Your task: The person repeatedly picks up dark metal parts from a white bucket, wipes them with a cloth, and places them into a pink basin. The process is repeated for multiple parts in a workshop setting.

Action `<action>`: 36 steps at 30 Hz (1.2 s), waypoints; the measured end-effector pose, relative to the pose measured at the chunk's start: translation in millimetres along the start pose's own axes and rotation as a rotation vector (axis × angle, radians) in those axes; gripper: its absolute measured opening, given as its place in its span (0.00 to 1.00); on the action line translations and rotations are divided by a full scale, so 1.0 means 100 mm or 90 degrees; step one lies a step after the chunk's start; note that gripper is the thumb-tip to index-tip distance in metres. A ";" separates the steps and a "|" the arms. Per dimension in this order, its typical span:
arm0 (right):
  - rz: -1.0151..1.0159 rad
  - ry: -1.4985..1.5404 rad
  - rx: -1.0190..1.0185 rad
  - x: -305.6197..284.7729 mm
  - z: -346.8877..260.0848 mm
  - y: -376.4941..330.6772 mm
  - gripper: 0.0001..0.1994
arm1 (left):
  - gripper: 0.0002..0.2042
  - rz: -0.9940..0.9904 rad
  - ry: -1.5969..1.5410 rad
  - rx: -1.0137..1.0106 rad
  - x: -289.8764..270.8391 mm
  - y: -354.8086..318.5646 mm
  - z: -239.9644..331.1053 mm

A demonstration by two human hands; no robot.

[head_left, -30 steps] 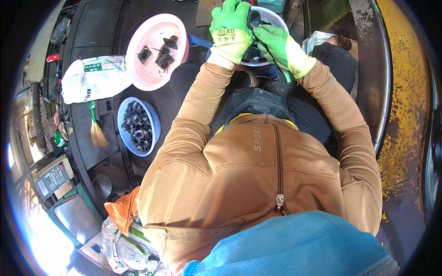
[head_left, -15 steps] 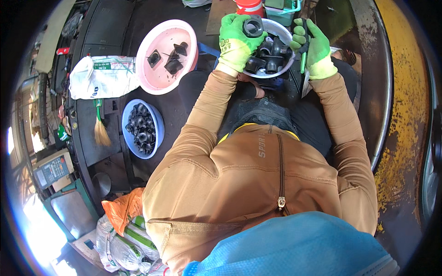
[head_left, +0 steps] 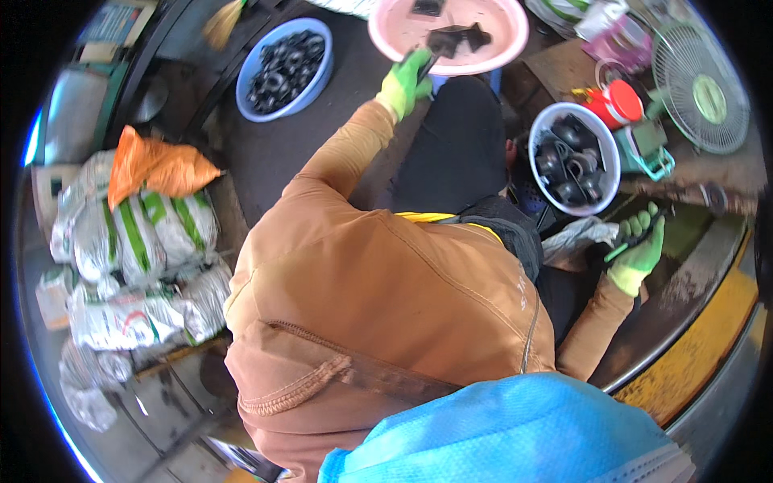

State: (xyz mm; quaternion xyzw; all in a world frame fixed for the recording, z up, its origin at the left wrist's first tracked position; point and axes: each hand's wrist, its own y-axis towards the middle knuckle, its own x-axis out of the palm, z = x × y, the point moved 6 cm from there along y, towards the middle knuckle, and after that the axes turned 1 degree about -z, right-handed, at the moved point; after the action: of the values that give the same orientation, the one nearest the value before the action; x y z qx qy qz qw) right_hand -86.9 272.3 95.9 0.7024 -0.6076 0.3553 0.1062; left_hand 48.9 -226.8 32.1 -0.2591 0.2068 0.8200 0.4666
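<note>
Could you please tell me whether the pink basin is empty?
No: the pink basin holds a few dark pieces, with much of its visible bottom bare; its far side is out of frame.

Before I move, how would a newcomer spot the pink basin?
From the brown jacket, follow the left sleeve to the left hand. Beyond it, cut by the picture's top edge, sits the pink basin. Its colour sets it apart from the blue basin and whitish basin.

The place looked like a workshop: basins [head_left: 312, 97] held piles of small black parts [head_left: 286, 71], filled sacks [head_left: 133, 237] lay stacked on the left, and a worn yellow metal edge [head_left: 683, 358] ran along the right
</note>
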 end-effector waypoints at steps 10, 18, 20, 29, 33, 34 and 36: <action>-0.057 -0.078 0.173 -0.21 0.40 0.15 0.14 | 0.37 -0.186 0.381 -0.406 -0.49 -1.35 -2.70; -0.020 -0.108 0.123 -0.06 0.41 0.10 0.13 | 0.26 0.328 -0.100 -0.362 -1.71 0.08 -2.26; 0.056 -0.138 0.095 -0.19 0.37 0.12 0.15 | 0.22 0.258 -0.348 -0.354 -1.23 0.45 -1.83; -0.056 0.041 -0.023 -0.46 0.14 0.29 0.18 | 0.18 -0.447 -0.246 0.198 1.82 0.62 1.11; -0.053 0.044 -0.003 -0.56 0.11 0.36 0.16 | 0.18 -0.647 0.243 0.311 2.79 0.23 1.51; -0.059 0.037 0.004 -0.56 0.10 0.36 0.15 | 0.18 -0.686 0.286 0.313 2.90 0.20 1.53; 0.013 -0.019 -0.042 -0.58 0.07 0.32 0.15 | 0.16 -0.687 0.229 0.228 2.88 0.25 1.51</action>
State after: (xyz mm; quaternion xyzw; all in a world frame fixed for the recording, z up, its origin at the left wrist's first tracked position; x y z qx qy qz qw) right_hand -114.8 305.7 45.7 0.6973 -0.6279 0.3254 0.1168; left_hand -132.0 38.2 -25.7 -0.3793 0.2569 0.3627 0.8115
